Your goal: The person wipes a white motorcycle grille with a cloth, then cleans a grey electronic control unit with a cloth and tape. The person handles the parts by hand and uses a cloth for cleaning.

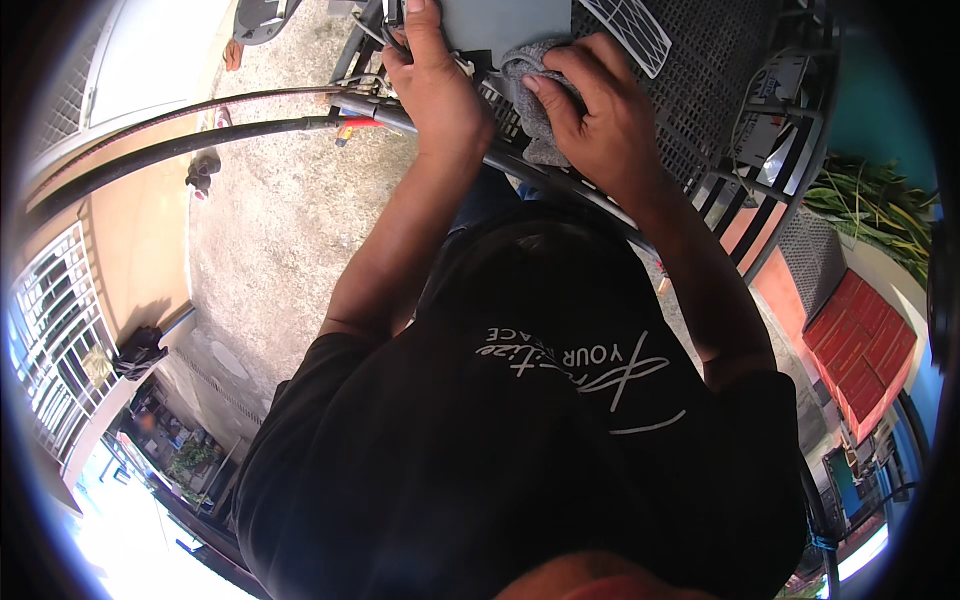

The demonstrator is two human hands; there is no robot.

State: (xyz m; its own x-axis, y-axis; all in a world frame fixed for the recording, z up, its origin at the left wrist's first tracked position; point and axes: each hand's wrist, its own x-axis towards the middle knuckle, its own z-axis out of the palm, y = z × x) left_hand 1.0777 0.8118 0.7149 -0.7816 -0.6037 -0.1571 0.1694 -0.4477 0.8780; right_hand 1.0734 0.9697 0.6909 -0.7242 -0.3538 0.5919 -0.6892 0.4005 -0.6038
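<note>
At the top edge of the view is a flat grey panel-like object point(508, 28), partly cut off by the frame. My left hand point(445, 105) grips its left side, with the thumb on top and the other fingers curled round the edge. A bunched grey cloth point(535, 85) is in my right hand point(605, 120), pinched between thumb and fingers at the panel's lower right corner. Below both hands lies a dark perforated surface point(690, 110) with a metal tube frame point(375, 110) along its near side.
Right of the cloth, a white-patterned flat piece point(630, 35) lies on the perforated surface. Black metal rails point(770, 190) stand at the right, near green plants point(875, 205) and a red brick-like block point(860, 350). Concrete ground point(290, 220) stretches left, with dark shoes point(203, 172) beside the wall.
</note>
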